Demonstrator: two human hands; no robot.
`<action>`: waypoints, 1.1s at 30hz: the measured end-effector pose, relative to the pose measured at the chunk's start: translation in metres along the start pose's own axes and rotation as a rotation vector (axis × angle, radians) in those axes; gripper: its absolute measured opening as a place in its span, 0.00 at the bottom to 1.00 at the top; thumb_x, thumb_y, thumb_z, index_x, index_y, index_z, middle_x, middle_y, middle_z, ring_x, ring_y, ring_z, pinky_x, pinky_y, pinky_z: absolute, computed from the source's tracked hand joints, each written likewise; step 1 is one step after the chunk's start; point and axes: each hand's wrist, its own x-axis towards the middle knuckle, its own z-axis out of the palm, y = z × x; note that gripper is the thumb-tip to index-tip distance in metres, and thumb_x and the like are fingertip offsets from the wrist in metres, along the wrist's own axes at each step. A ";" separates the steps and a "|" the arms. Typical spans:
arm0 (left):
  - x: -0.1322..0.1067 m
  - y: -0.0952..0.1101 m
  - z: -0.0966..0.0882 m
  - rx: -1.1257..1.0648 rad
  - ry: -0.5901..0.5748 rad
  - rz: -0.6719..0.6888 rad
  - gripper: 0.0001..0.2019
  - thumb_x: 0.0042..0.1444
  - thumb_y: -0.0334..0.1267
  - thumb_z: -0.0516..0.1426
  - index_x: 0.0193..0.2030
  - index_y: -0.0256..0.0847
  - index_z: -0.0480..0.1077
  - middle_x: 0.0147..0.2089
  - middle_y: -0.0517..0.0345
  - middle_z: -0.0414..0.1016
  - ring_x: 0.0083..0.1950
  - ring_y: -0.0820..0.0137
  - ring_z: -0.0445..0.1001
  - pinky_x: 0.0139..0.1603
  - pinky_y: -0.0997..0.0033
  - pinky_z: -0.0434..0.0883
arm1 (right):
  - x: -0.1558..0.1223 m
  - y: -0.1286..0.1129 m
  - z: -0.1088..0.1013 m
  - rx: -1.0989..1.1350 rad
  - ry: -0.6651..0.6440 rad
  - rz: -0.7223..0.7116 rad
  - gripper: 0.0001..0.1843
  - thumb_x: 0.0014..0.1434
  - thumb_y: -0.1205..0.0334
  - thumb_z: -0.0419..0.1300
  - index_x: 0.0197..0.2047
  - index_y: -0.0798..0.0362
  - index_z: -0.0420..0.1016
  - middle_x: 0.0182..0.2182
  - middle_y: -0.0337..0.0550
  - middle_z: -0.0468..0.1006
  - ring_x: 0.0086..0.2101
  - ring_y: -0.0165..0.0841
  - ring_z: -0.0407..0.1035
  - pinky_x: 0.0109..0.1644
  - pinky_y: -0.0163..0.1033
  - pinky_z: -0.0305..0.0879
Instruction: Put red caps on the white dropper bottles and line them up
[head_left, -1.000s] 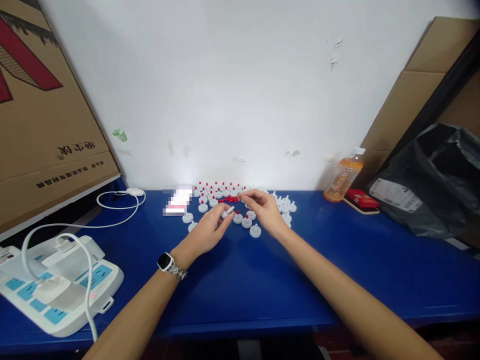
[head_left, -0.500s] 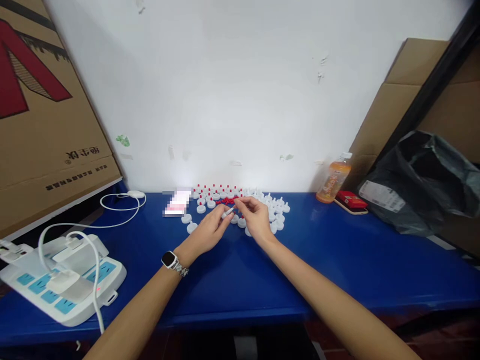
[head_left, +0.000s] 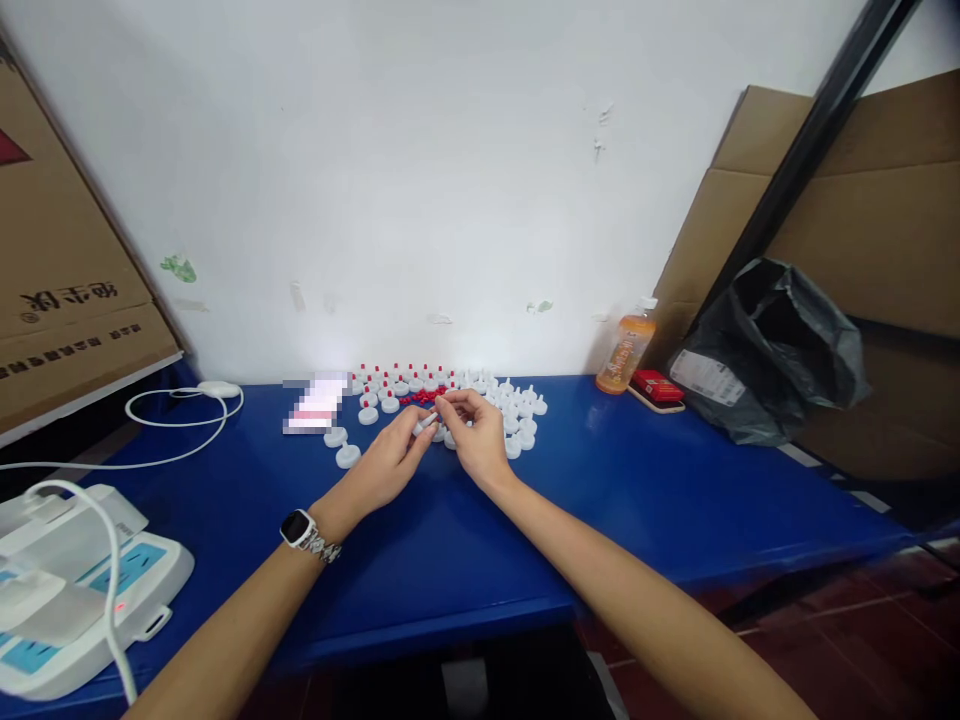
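Both of my hands meet over a blue table [head_left: 637, 500] near the wall. My left hand [head_left: 386, 462], with a watch at the wrist, pinches a small white plastic cap [head_left: 426, 422]. My right hand [head_left: 474, 435] is pinched at the tip of that cap; whatever it holds is too small to make out. Behind the hands lie several white caps [head_left: 517, 415], several white caps with red tips [head_left: 390, 385] and a small heap of red pieces [head_left: 424, 397]. Two loose white caps [head_left: 341, 447] sit to the left.
A white power strip [head_left: 71, 590] with plugs and a white cable [head_left: 172, 420] lies at the left. A cardboard box [head_left: 52, 280] leans there. At the right stand an orange drink bottle [head_left: 624, 355], a red pack [head_left: 656, 386], a black bag [head_left: 772, 350] and cardboard.
My right hand has come from the red heap to the white cap in my left hand. The view has swung to the right.
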 end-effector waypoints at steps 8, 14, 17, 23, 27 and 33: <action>-0.002 -0.001 0.000 0.012 -0.005 0.005 0.14 0.70 0.48 0.45 0.48 0.41 0.64 0.42 0.56 0.71 0.41 0.66 0.71 0.46 0.64 0.66 | -0.004 -0.003 0.000 -0.058 0.004 0.014 0.10 0.61 0.54 0.62 0.36 0.52 0.78 0.31 0.41 0.80 0.32 0.32 0.72 0.35 0.37 0.63; -0.002 -0.003 0.001 0.034 0.014 0.004 0.14 0.70 0.47 0.45 0.48 0.41 0.64 0.43 0.54 0.71 0.43 0.65 0.71 0.47 0.63 0.66 | -0.008 0.003 0.003 -0.051 -0.027 0.024 0.12 0.61 0.52 0.62 0.36 0.53 0.79 0.31 0.41 0.79 0.30 0.31 0.69 0.35 0.37 0.63; -0.003 -0.006 0.000 0.026 0.014 0.003 0.13 0.71 0.46 0.45 0.50 0.41 0.63 0.45 0.53 0.72 0.46 0.64 0.72 0.49 0.62 0.67 | -0.009 0.008 0.005 -0.025 -0.052 0.021 0.12 0.60 0.52 0.62 0.35 0.53 0.78 0.30 0.40 0.77 0.29 0.31 0.67 0.35 0.37 0.63; -0.003 -0.010 0.001 0.003 0.076 -0.003 0.12 0.70 0.46 0.47 0.51 0.41 0.60 0.45 0.52 0.72 0.43 0.66 0.73 0.45 0.65 0.68 | -0.009 0.005 0.007 -0.047 -0.043 -0.049 0.17 0.62 0.49 0.60 0.29 0.52 0.76 0.31 0.40 0.72 0.34 0.32 0.67 0.36 0.37 0.63; -0.002 -0.006 0.003 -0.035 0.133 0.020 0.13 0.70 0.46 0.47 0.52 0.40 0.60 0.42 0.54 0.73 0.41 0.67 0.73 0.44 0.67 0.69 | -0.010 -0.002 0.008 -0.013 -0.033 -0.066 0.17 0.63 0.49 0.59 0.29 0.51 0.76 0.31 0.41 0.73 0.34 0.32 0.67 0.38 0.37 0.64; -0.005 0.001 0.001 -0.025 0.122 0.025 0.20 0.70 0.47 0.46 0.64 0.41 0.57 0.52 0.48 0.73 0.47 0.63 0.74 0.50 0.62 0.69 | -0.007 -0.010 0.007 0.100 -0.097 0.054 0.17 0.56 0.45 0.64 0.32 0.51 0.75 0.28 0.40 0.76 0.30 0.32 0.69 0.36 0.38 0.67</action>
